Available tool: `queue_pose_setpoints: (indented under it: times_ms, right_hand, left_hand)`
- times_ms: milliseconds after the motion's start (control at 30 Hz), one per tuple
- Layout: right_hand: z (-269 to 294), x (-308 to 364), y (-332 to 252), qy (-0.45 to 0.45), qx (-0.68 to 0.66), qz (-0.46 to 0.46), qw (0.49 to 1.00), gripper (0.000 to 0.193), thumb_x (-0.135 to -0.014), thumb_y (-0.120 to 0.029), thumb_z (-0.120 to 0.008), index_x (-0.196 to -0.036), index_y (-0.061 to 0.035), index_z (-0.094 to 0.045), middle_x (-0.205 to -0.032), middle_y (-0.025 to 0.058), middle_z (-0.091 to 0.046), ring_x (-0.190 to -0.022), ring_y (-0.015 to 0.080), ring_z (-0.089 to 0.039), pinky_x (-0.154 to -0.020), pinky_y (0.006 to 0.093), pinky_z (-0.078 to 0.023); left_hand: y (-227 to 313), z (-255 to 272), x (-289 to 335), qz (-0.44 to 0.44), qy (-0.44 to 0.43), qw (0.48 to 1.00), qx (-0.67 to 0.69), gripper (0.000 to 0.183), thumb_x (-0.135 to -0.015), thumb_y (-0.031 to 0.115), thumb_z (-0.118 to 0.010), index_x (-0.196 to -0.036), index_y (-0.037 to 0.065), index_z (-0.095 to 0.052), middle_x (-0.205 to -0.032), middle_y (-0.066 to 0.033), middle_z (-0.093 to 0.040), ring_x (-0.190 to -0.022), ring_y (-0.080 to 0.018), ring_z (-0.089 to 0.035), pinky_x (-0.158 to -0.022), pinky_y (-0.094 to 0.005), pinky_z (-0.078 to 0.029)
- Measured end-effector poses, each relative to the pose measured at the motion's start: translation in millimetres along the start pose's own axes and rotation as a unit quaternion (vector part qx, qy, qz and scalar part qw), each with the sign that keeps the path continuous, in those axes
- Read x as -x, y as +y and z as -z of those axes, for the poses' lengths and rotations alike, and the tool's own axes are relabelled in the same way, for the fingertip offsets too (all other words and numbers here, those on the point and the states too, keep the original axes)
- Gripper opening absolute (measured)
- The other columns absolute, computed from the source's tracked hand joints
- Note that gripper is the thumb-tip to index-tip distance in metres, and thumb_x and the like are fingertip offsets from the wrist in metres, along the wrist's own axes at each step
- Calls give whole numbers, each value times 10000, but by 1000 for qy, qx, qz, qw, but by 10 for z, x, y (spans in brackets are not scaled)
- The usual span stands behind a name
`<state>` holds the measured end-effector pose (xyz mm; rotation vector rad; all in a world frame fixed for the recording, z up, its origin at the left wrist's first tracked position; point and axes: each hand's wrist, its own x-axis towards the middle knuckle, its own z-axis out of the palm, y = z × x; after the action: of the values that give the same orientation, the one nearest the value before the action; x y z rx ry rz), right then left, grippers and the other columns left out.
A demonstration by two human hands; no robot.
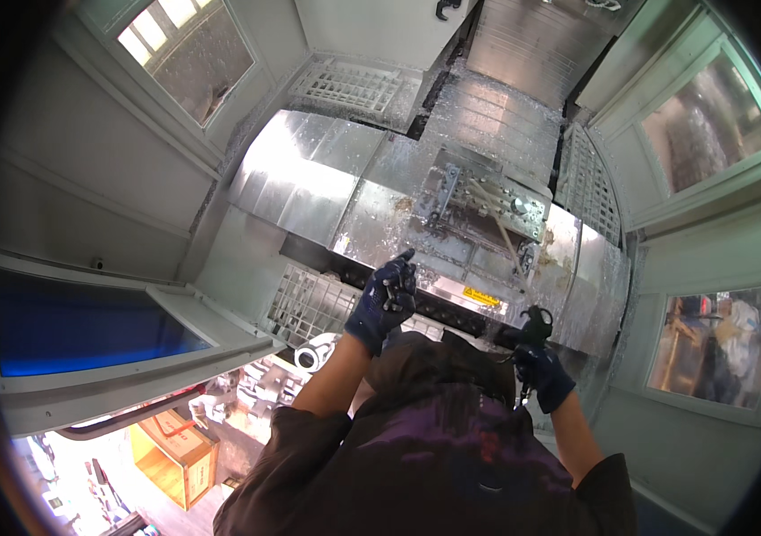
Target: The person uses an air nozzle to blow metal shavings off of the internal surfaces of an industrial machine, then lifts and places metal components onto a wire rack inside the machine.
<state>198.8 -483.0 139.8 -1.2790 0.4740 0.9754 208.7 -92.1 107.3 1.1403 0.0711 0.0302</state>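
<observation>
My left hand [385, 299], in a dark blue glove, is held up in front of the machine table with its fingers curled in. A small, shiny bit shows at the fingers, but I cannot make out what it is. My right hand [543, 371], gloved the same way, is closed round a black spray gun [537, 323] with a metal fitting at its lower end. From near the gun a thin pale streak [507, 239] runs up to a metal vise-like fixture [497, 204]; whether it is a jet or a rod I cannot tell.
Shiny metal covers [305, 174] speckled with chips flank the fixture. A yellow warning label [481, 296] sits on the front edge. White gratings [313, 299] lie lower left. Grey walls with windows [715, 344] enclose the space. Outside the door stands a wooden crate [175, 456].
</observation>
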Motion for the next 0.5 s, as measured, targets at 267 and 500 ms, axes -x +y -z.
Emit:
queue_pose_setpoints:
  times_ms: [267, 500]
  right_hand:
    - [-517, 420, 217, -118, 80, 36, 989, 399, -855, -100, -650, -1236, -51, -544, -1070, 27, -617, -925, 120, -587, -828, 284, -488]
    - [-413, 351, -48, -137, 173, 18, 975, 399, -862, -140, -651, -1239, -73, -539, -927, 0, -622, -711, 70, -540, -629, 245, -453]
  left_hand:
    - [357, 284, 308, 80, 78, 796, 596, 291, -873, 184, -587, -1158, 149, -633, -1055, -52, -671, -833, -156, -644, -549, -242, -507]
    - [372, 678, 372, -6, 120, 801, 587, 260, -884, 170, -575, -1132, 147, -648, -1084, -60, -671, -890, -172, -632, -615, -254, -527]
